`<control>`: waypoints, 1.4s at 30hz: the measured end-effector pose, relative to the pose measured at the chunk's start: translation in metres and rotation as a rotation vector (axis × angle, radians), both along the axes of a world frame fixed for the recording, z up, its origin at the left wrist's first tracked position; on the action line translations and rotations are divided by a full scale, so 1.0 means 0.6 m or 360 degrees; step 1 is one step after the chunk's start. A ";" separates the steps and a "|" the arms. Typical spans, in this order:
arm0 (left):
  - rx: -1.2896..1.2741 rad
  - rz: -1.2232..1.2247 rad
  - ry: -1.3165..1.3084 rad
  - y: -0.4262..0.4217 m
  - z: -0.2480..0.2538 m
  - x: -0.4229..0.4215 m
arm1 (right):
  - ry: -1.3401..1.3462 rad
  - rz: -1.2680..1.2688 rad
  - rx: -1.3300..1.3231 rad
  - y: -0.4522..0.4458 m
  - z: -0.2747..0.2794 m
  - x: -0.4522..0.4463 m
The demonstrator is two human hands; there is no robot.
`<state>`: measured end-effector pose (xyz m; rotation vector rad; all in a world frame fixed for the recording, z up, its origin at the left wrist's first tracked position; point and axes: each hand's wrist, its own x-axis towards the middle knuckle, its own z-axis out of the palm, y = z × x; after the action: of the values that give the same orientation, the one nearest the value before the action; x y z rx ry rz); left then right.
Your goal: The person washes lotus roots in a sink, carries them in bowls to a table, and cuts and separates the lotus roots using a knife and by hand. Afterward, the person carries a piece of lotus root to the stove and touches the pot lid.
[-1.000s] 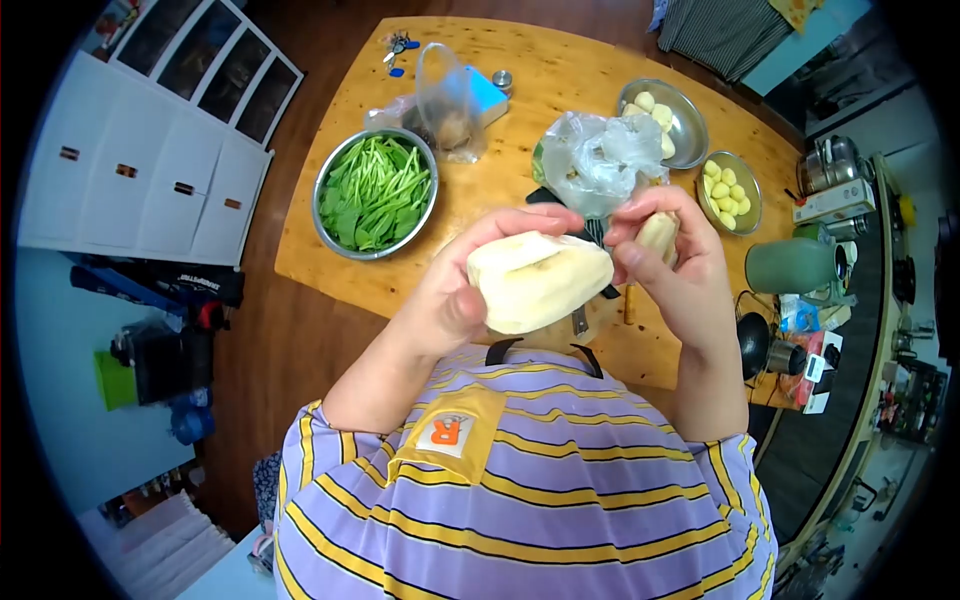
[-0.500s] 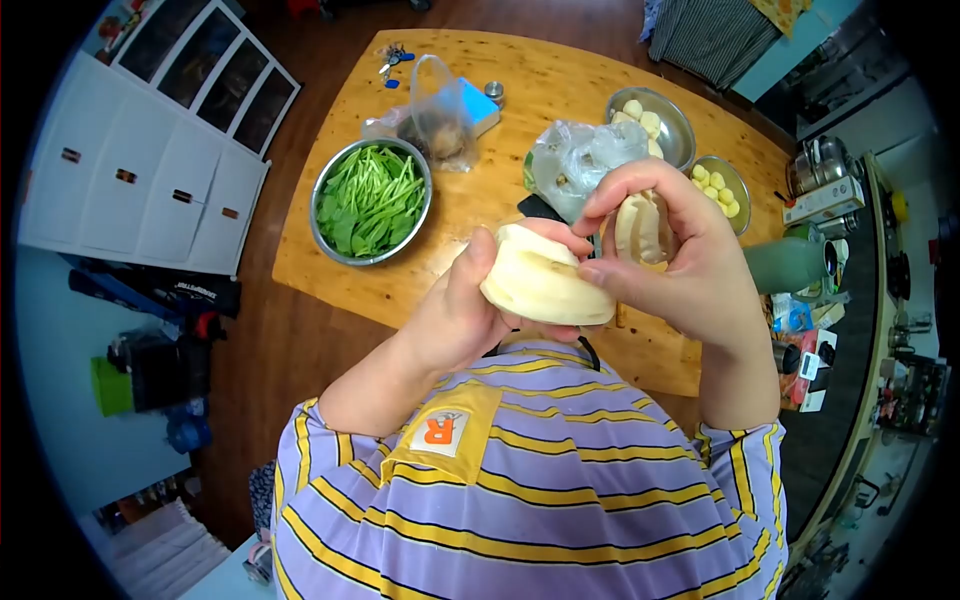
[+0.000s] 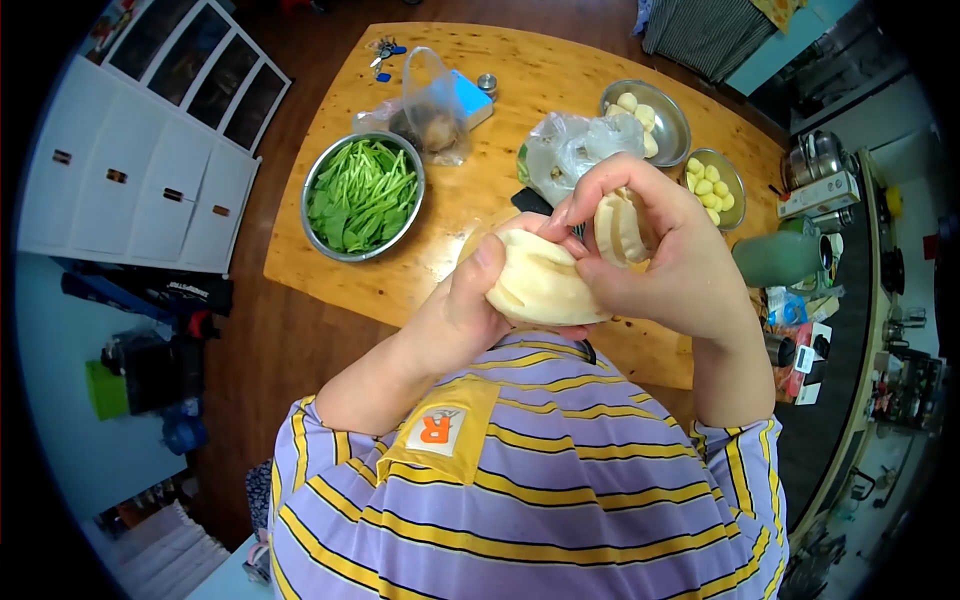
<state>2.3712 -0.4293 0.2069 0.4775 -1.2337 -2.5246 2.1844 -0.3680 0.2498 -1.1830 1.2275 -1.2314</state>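
Note:
My left hand (image 3: 468,292) is wrapped round a pale cream, lobed, peeled piece of produce (image 3: 545,280), held in front of my chest; its exact kind I cannot make out. Close against its right side, my right hand (image 3: 665,255) is curled, thumb and fingertips touching the cream piece. Inside that curl shows a beige piece with brownish bands (image 3: 620,228), partly hidden by the fingers. Just beyond the hands lies a crumpled clear plastic bag (image 3: 570,150) with something inside, and a dark flat object (image 3: 531,202) beside it, partly covered.
On the wooden table (image 3: 400,290), a steel bowl of cut green leaves (image 3: 310,225) stands at left. At right are a bowl with pale pieces (image 3: 672,130), a bowl of small yellow balls (image 3: 738,185) and a green bottle (image 3: 780,260). Keys (image 3: 385,55) lie at the back.
The view has shifted slightly, and my right hand has moved a little left and turned with the banded piece. My left hand still holds the cream piece, now tilted slightly differently.

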 end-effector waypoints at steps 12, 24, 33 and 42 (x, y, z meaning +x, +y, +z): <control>-0.0046 0.0030 -0.0119 0.011 0.008 0.001 | 0.0133 0.0078 -0.0044 0.008 -0.002 -0.006; -0.0224 0.0054 0.0031 0.012 -0.002 0.008 | 0.0019 0.0206 -0.0051 0.011 0.009 0.000; -0.0268 0.0107 0.0207 0.008 -0.020 0.018 | 0.0067 0.0148 -0.0091 0.010 0.000 0.015; -0.0235 0.0109 0.0206 0.009 -0.027 0.019 | 0.0200 0.0105 -0.0162 0.006 0.005 0.029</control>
<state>2.3829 -0.4238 0.1905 0.3112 -1.3190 -2.3465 2.2021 -0.3647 0.2525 -1.3824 1.2189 -1.1973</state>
